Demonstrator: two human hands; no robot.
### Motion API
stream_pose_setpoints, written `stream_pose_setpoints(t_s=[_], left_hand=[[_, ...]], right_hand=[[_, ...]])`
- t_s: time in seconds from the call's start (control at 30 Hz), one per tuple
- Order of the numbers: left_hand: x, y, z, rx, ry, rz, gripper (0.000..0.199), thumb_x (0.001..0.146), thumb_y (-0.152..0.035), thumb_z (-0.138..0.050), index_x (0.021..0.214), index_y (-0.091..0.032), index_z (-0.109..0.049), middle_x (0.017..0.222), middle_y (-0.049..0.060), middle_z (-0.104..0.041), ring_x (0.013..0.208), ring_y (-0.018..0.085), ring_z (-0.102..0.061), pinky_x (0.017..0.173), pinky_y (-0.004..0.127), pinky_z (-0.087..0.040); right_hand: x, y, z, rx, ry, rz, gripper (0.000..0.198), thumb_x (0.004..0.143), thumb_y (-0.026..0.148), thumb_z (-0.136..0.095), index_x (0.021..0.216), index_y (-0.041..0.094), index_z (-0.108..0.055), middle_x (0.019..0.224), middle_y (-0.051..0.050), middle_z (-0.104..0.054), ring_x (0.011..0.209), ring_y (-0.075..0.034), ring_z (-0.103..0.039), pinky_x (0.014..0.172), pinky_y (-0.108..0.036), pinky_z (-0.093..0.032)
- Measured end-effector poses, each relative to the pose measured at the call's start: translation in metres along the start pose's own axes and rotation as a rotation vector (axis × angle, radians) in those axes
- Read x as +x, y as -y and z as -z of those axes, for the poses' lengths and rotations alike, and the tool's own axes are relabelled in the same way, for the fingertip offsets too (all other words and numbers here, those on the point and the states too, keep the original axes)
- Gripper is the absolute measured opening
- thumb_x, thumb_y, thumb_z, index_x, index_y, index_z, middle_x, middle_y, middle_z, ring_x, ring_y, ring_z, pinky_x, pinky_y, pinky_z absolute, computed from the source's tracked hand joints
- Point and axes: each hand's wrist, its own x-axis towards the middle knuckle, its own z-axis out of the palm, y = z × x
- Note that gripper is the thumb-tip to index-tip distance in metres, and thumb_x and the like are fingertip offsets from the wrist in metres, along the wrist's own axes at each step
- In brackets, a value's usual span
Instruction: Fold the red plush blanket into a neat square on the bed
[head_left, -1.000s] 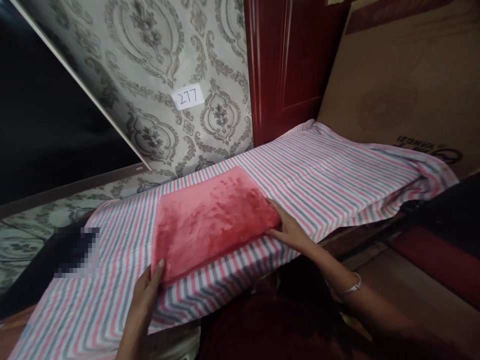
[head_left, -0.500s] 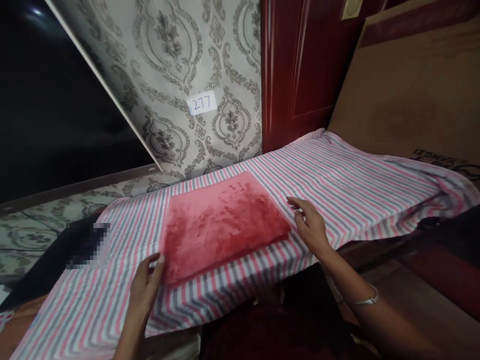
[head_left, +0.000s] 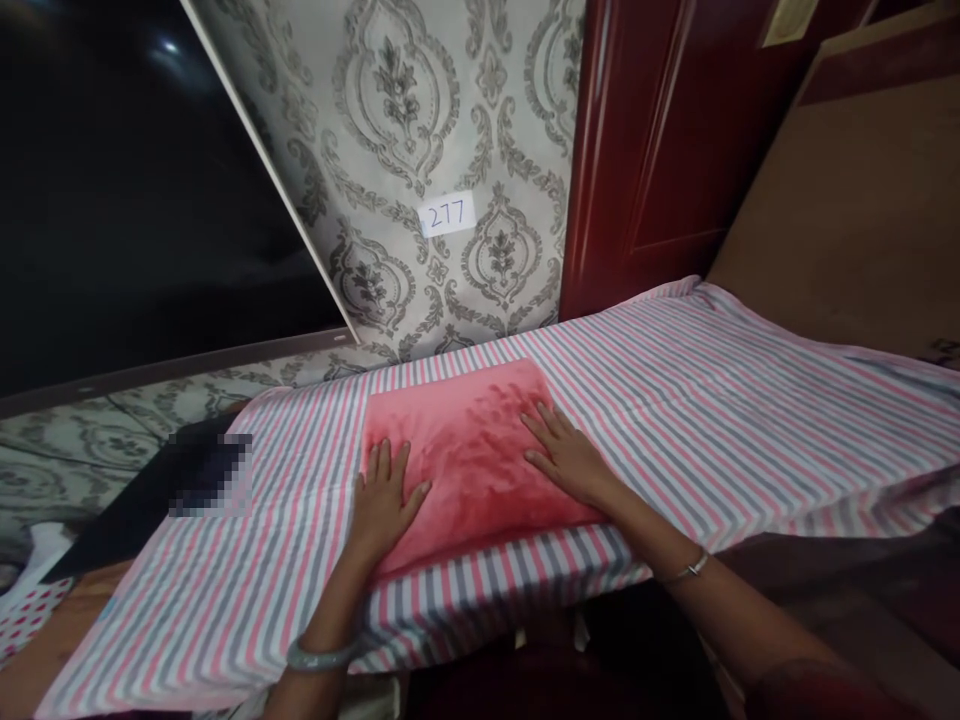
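A red, plush-looking folded cloth lies flat on a striped sheet of pink, grey and white. My left hand rests on the cloth's left edge, fingers spread and palm down. On its right part lies my right hand, also flat with the fingers apart. Dark streaks mark the pile between the two hands. Neither hand grasps anything.
The sheet covers a table against a patterned wall bearing a paper label. A large dark screen stands at the left. At the right are a dark red door and a big cardboard box.
Both hands have come from beside the red cloth onto its top and flattened there. The whole view has shifted, so the scene sits further right.
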Motion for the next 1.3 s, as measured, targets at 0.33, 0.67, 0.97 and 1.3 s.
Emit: stream_pose_setpoints(t_s=[0.33,0.67,0.97,1.3], left_hand=[[-0.004,-0.006,0.015,-0.031,0.101,0.055,0.073,0.097,-0.056,-0.045,0.160,-0.022,-0.029,0.170,0.017,-0.013,0.157,0.033,-0.009,0.120,0.059,-0.025],[0.084,-0.043,0.077,-0.043,0.126,0.090,0.071,0.100,-0.052,-0.035,0.158,-0.010,-0.029,0.167,0.022,-0.022,0.157,0.033,-0.013,0.124,0.057,-0.014],[0.112,-0.020,0.011,0.004,0.079,0.198,0.072,0.100,-0.059,-0.024,0.158,-0.017,-0.033,0.165,0.019,-0.031,0.154,0.038,-0.020,0.121,0.059,-0.020],[0.117,-0.017,0.006,-0.021,0.077,0.200,0.072,0.099,-0.061,-0.027,0.157,-0.018,-0.036,0.164,0.019,-0.031,0.153,0.039,-0.022,0.119,0.061,-0.022]], right_hand=[[0.002,-0.013,-0.006,0.080,-0.016,0.067,0.065,0.101,0.056,-0.044,0.156,0.022,-0.040,0.168,-0.012,-0.020,0.154,-0.032,-0.020,0.120,-0.055,-0.030],[0.106,0.039,0.065,-0.066,0.067,-0.055,0.060,0.102,0.050,-0.042,0.154,0.022,-0.043,0.156,-0.014,-0.044,0.144,-0.038,-0.036,0.114,-0.054,-0.035],[0.118,0.025,0.005,-0.065,0.048,-0.224,0.049,0.106,0.043,-0.031,0.145,0.023,-0.053,0.156,-0.009,-0.045,0.148,-0.031,-0.028,0.113,-0.058,-0.034],[0.122,0.011,-0.007,-0.029,0.042,-0.224,0.051,0.106,0.047,-0.029,0.145,0.025,-0.053,0.156,-0.006,-0.045,0.149,-0.030,-0.028,0.114,-0.057,-0.036]])
